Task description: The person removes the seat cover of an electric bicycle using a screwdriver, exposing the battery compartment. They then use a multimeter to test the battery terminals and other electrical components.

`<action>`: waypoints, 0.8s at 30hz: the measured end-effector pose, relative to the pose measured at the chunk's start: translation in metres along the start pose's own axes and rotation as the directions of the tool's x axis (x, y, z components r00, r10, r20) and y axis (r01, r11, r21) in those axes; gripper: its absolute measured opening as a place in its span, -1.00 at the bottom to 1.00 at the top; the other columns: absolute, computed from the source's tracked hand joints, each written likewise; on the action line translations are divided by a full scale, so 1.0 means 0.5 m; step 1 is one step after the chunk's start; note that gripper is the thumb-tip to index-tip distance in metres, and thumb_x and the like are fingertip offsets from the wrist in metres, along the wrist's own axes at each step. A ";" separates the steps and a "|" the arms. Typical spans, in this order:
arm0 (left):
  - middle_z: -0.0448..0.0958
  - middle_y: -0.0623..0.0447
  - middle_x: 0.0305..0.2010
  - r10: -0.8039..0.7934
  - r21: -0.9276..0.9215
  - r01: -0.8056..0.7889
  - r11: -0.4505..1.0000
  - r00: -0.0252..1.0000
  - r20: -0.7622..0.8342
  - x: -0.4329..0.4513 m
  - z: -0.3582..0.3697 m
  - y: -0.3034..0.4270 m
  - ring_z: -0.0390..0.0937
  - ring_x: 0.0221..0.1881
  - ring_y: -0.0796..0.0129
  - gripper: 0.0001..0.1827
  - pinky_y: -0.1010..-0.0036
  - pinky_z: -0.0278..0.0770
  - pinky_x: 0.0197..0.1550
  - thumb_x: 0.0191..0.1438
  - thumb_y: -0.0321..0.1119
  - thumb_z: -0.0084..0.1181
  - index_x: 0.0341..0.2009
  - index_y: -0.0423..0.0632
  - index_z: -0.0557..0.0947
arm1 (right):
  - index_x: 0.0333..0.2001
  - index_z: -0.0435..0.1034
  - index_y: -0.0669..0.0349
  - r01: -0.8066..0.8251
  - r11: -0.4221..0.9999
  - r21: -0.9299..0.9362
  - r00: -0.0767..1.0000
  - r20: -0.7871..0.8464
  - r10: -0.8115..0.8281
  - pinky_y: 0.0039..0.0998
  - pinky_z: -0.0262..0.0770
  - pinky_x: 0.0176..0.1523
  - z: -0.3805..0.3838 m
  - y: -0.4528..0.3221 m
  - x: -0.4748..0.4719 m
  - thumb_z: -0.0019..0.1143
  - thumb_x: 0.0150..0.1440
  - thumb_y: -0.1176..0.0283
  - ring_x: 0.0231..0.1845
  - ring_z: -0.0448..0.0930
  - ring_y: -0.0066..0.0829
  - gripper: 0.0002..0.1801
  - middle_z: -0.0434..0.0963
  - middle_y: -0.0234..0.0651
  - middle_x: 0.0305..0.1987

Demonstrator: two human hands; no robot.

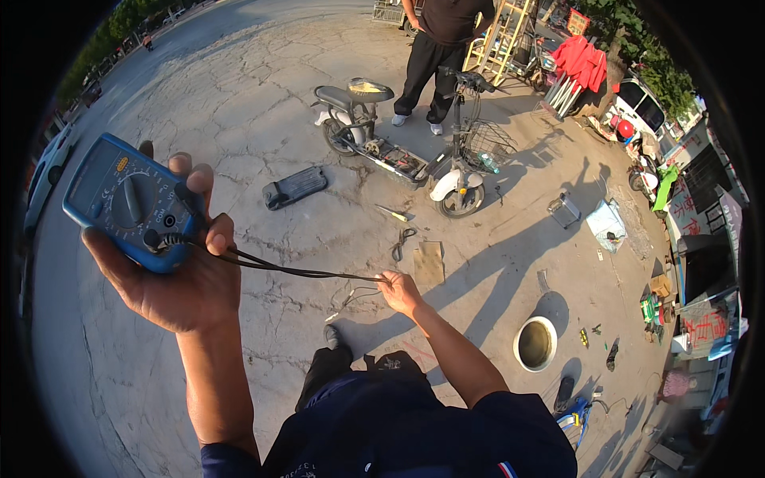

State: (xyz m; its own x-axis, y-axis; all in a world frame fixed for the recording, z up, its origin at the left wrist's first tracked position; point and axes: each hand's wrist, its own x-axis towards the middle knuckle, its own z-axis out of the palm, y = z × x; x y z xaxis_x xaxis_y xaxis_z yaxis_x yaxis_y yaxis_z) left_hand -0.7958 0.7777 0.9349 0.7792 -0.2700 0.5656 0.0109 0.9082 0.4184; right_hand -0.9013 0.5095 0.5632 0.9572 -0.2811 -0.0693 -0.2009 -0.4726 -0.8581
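My left hand point(185, 287) grips a blue digital multimeter point(134, 203), raised high at the left with its dial facing up. Two black test leads point(299, 272) run from its sockets to my right hand point(397, 293), whose fingers are closed around them. Past that hand the lead ends point(352, 294) dangle above the pavement. Ahead stands an electric scooter point(394, 158) with its floorboard off and wiring exposed. On the ground to its left lies a dark plastic cover point(296, 186).
A screwdriver point(391, 213), a coiled black cable point(401, 244) and a cardboard piece point(428, 263) lie ahead. A water-filled bucket point(535, 343) stands at the right, near pliers point(584, 337) and a blue pump point(575, 418). A person point(439, 60) stands behind the scooter.
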 end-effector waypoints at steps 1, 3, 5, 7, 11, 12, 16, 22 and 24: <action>0.27 -0.27 0.21 -0.022 -0.004 0.022 1.000 0.999 0.036 0.055 -0.041 0.041 0.36 0.22 0.08 -0.02 0.34 0.79 -0.31 0.32 0.25 0.05 0.46 -0.28 0.05 | -0.38 0.43 0.22 0.072 0.993 -0.096 0.990 -0.112 -0.083 -0.09 0.42 -0.34 0.001 0.051 0.025 0.12 0.35 0.24 -0.42 0.52 0.15 -0.68 0.50 0.01 -0.47; 0.22 -0.26 0.22 -0.043 0.012 0.042 0.999 0.995 0.090 0.153 -0.121 0.101 0.35 0.25 0.08 -0.01 0.37 0.80 -0.28 0.27 0.17 0.12 0.44 -0.31 0.03 | -0.35 0.46 0.20 -0.109 0.947 -0.301 0.986 -0.156 0.064 0.00 0.47 -0.26 -0.027 0.134 0.039 0.08 0.36 0.21 -0.33 0.57 0.20 -0.69 0.53 0.03 -0.42; 0.19 -0.25 0.21 -0.078 -0.037 0.082 0.996 0.991 0.106 0.235 -0.197 0.137 0.36 0.25 0.06 -0.01 0.38 0.81 -0.28 0.21 0.10 0.19 0.42 -0.31 0.01 | -0.33 0.49 0.20 -0.227 0.890 -0.395 0.951 -0.286 0.116 0.05 0.51 -0.14 -0.044 0.182 0.035 0.08 0.35 0.14 -0.18 0.60 0.18 -0.65 0.58 0.08 -0.25; 0.19 -0.23 0.21 -0.098 -0.087 0.110 0.990 0.987 0.131 0.293 -0.263 0.141 0.39 0.23 0.06 -0.01 0.38 0.82 -0.32 0.17 0.06 0.22 0.40 -0.29 0.02 | -0.29 0.53 0.20 -0.401 0.862 -0.310 0.912 -0.221 0.345 0.06 0.53 -0.08 -0.071 0.205 0.030 0.08 0.34 0.15 -0.12 0.62 0.17 -0.67 0.60 0.09 -0.19; 0.23 -0.25 0.20 -0.175 -0.193 0.178 0.965 0.984 0.032 0.378 -0.380 0.114 0.43 0.19 0.07 -0.01 0.40 0.81 -0.39 0.16 0.05 0.22 0.40 -0.27 0.02 | -0.26 0.57 0.20 -0.434 0.788 -0.437 0.898 -0.279 0.339 0.09 0.56 -0.07 -0.077 0.210 0.075 0.07 0.33 0.14 -0.14 0.64 0.19 -0.66 0.63 0.10 -0.22; 0.24 -0.25 0.20 -0.191 -0.207 0.189 0.960 0.982 0.011 0.397 -0.406 0.098 0.44 0.17 0.07 -0.02 0.41 0.81 -0.41 0.16 0.06 0.22 0.41 -0.26 0.03 | -0.24 0.57 0.20 -0.461 0.770 -0.441 0.886 -0.270 0.376 0.09 0.55 -0.07 -0.076 0.212 0.097 0.06 0.33 0.13 -0.14 0.64 0.19 -0.64 0.64 0.11 -0.22; 0.32 -0.32 0.22 -0.222 -0.190 0.229 0.955 0.973 0.056 0.485 -0.509 0.016 0.53 0.11 0.04 0.06 0.37 0.84 -0.44 0.22 0.09 0.17 0.52 -0.22 -0.09 | -0.22 0.59 0.30 -0.629 0.650 -0.427 0.777 -0.322 0.541 0.11 0.57 -0.04 -0.081 0.230 0.233 -0.03 0.35 0.05 -0.13 0.66 0.21 -0.51 0.67 0.16 -0.20; 0.46 -0.41 0.16 -0.532 -0.158 0.518 0.841 0.844 -0.065 0.520 -0.654 -0.206 0.62 -0.08 -0.06 0.03 0.32 0.71 -0.64 0.35 0.18 0.02 0.59 -0.15 -0.17 | -0.26 0.56 0.39 -0.640 0.738 0.215 0.702 -0.227 0.675 -0.23 0.56 -0.24 -0.158 0.188 0.505 0.09 0.35 0.12 -0.37 0.71 -0.13 -0.54 0.68 0.00 -0.42; 0.44 -0.56 0.22 -0.701 -0.217 0.668 0.711 0.694 -0.161 0.503 -0.693 -0.309 0.68 -0.06 -0.17 0.04 0.14 0.77 -0.60 0.30 0.20 0.08 0.55 -0.24 -0.03 | -0.19 0.56 0.36 -0.474 0.867 0.157 0.840 -0.216 0.498 -0.23 0.55 -0.25 -0.172 0.136 0.607 0.12 0.34 0.20 -0.35 0.70 -0.11 -0.63 0.67 -0.06 -0.37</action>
State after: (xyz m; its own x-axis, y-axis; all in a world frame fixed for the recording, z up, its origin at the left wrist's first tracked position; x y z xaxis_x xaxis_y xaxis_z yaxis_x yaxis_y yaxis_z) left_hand -0.3842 0.6802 0.7664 0.6342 -0.7730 -0.0152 0.6647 0.5351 0.5215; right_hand -0.6424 0.3202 0.5278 0.6586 -0.6521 -0.3754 -0.5947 -0.1455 -0.7907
